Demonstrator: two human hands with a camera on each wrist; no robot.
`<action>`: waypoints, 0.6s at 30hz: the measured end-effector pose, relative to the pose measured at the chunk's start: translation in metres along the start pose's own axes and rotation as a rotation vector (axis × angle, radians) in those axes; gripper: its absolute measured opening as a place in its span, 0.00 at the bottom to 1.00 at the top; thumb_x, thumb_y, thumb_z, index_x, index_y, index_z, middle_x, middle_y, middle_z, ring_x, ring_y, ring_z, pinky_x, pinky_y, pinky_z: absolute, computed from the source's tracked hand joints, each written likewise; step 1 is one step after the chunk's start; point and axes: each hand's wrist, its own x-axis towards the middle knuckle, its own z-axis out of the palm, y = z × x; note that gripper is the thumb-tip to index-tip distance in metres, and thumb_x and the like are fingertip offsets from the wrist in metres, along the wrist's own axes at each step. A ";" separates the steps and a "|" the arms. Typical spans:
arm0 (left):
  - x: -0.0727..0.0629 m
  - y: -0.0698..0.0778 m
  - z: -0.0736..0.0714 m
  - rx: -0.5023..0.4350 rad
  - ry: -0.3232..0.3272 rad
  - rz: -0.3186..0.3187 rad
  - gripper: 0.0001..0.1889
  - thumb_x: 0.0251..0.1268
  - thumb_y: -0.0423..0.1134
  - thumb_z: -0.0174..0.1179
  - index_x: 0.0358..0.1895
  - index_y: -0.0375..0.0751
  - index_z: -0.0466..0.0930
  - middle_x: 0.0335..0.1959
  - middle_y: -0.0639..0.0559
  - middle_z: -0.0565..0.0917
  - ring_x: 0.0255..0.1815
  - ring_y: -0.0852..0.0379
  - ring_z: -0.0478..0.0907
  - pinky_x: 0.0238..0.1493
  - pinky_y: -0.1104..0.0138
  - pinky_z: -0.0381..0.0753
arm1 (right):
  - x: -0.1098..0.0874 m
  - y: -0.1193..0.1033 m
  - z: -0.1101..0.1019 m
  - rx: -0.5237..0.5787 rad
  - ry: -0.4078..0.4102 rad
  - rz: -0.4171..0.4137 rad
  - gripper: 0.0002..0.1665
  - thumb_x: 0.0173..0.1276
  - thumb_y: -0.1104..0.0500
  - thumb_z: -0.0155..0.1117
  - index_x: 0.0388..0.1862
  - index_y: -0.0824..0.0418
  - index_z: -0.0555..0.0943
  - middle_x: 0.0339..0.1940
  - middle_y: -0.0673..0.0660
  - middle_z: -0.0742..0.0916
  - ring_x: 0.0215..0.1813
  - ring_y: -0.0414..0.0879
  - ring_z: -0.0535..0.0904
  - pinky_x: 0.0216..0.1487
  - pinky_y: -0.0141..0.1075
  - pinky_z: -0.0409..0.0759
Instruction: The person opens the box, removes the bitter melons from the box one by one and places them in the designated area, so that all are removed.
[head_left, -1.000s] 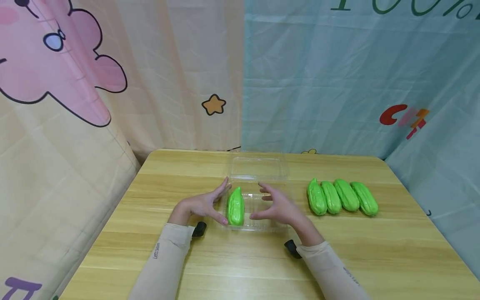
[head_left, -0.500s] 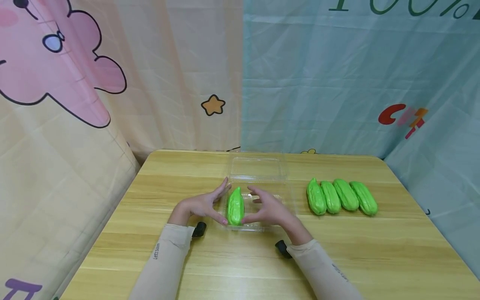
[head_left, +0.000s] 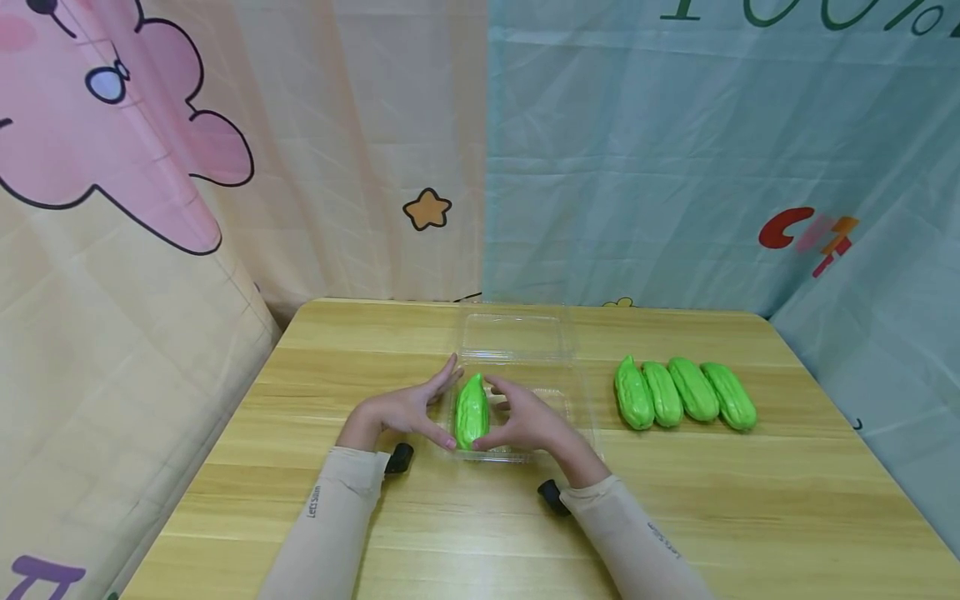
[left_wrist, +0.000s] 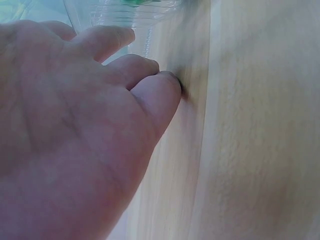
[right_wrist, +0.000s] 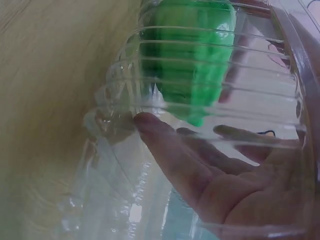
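Note:
A glossy green bitter melon (head_left: 471,412) (right_wrist: 192,60) lies lengthwise along the left side of a clear plastic clamshell box (head_left: 517,457), whose lid (head_left: 517,335) is folded back. My left hand (head_left: 405,410) (left_wrist: 90,110) is at the box's left edge, thumb at the near corner and fingers stretched toward the far end. From the other side, my right hand (head_left: 528,421) (right_wrist: 235,180) reaches over the box. Its thumb and forefinger are spread wide beside the melon's near and far ends. In the right wrist view, the box's ribbed wall stands in front of that hand.
Several more bitter melons (head_left: 686,393) lie side by side in a row on the wooden table (head_left: 465,533), right of the box. Printed curtains (head_left: 360,150) hang behind the table and along both sides.
My right hand has moved left across the box, from its right part to right beside the melon. The left hand, box and melons have stayed in place.

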 end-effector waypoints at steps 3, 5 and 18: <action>0.000 0.000 0.000 0.001 -0.001 0.004 0.75 0.50 0.45 0.80 0.79 0.54 0.15 0.83 0.51 0.34 0.81 0.46 0.34 0.77 0.48 0.40 | 0.001 0.000 0.002 0.008 0.003 0.021 0.64 0.50 0.53 0.86 0.79 0.67 0.58 0.74 0.68 0.69 0.69 0.67 0.70 0.65 0.56 0.73; -0.001 0.000 0.000 0.005 -0.001 0.007 0.75 0.50 0.45 0.80 0.79 0.54 0.15 0.83 0.50 0.34 0.81 0.45 0.34 0.77 0.48 0.41 | 0.001 0.000 0.003 0.026 0.002 0.031 0.65 0.50 0.54 0.85 0.79 0.67 0.57 0.74 0.69 0.69 0.68 0.67 0.71 0.64 0.56 0.74; 0.001 -0.001 0.001 0.012 0.003 0.017 0.75 0.49 0.45 0.80 0.78 0.59 0.15 0.83 0.50 0.33 0.81 0.48 0.33 0.77 0.50 0.41 | 0.004 -0.002 0.008 0.038 -0.005 0.015 0.65 0.51 0.55 0.85 0.80 0.69 0.55 0.74 0.68 0.69 0.67 0.67 0.73 0.62 0.53 0.77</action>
